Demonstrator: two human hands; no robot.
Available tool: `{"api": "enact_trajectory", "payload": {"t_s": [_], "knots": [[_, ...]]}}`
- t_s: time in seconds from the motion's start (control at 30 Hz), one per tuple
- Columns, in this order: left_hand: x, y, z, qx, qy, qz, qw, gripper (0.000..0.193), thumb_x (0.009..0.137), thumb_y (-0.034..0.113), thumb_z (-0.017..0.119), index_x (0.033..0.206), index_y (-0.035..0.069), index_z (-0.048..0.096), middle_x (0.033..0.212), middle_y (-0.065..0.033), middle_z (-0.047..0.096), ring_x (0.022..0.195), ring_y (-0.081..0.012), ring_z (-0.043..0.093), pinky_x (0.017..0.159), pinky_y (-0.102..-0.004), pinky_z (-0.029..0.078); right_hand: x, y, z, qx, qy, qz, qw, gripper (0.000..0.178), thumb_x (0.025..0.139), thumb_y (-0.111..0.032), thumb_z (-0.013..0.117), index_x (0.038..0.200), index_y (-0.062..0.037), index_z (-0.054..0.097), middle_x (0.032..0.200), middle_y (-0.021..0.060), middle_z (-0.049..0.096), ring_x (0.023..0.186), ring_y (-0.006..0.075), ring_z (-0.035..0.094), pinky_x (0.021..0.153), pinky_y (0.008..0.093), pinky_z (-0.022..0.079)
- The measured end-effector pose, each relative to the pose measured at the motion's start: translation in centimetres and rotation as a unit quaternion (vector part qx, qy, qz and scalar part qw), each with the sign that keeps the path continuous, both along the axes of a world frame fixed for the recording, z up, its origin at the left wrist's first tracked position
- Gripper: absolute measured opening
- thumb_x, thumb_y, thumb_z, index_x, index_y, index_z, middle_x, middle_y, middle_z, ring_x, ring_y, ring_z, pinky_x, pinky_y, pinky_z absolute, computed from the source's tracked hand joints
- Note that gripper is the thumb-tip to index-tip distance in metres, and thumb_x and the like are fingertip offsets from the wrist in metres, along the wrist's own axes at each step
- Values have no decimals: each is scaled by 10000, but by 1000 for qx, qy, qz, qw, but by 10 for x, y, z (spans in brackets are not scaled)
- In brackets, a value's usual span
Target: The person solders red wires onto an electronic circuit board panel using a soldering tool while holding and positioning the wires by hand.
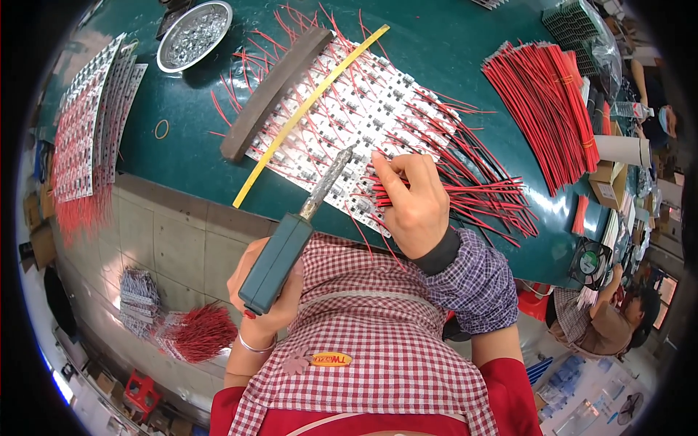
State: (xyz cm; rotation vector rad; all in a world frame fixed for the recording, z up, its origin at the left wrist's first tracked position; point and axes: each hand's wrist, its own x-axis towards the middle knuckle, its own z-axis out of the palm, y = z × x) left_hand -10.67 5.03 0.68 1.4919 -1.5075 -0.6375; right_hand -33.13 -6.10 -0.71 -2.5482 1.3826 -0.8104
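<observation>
My left hand [243, 269] is closed around the dark green handle of a soldering iron [278, 258]. Its metal barrel points up and away, the tip over a white panel of small circuit boards [367, 120]. My right hand [420, 211] pinches thin red wires [476, 190] at the panel's near right part, close to the iron's tip; their loose ends fan out to the right. Across the panel lie a dark brown bar [280, 91] and a yellow strip [309, 109]. Red wires stick out from several rows of the panel. Whether the tip touches the boards I cannot tell.
A metal bowl of small shiny pieces [195, 36] stands at the far left. Stacked wired panels [94, 123] hang over the table's left edge. A large bundle of red wires [542, 109] lies right, above a small fan [587, 263]. Another person [611, 316] sits at the right.
</observation>
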Motion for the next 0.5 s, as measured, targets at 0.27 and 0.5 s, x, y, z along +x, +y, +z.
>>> {"api": "enact_trajectory", "payload": {"t_s": [0.27,0.5], "knots": [[0,2,-3,9,7,-3,1000,254,698,-92,721,949,-66,698,952,-181,701,839,-321,714,719,-345,583,4,2,4,20,-49,2,999,528,565,133,598,1065,14,718,841,103,568,769,279,597,649,382,504],[0,-4,2,5,1,-25,1000,250,675,-87,722,922,-62,694,929,-171,688,811,-312,704,697,-342,576,8,3,3,24,-39,-8,999,489,579,136,614,1044,21,716,819,104,546,755,282,596,643,384,501]]}}
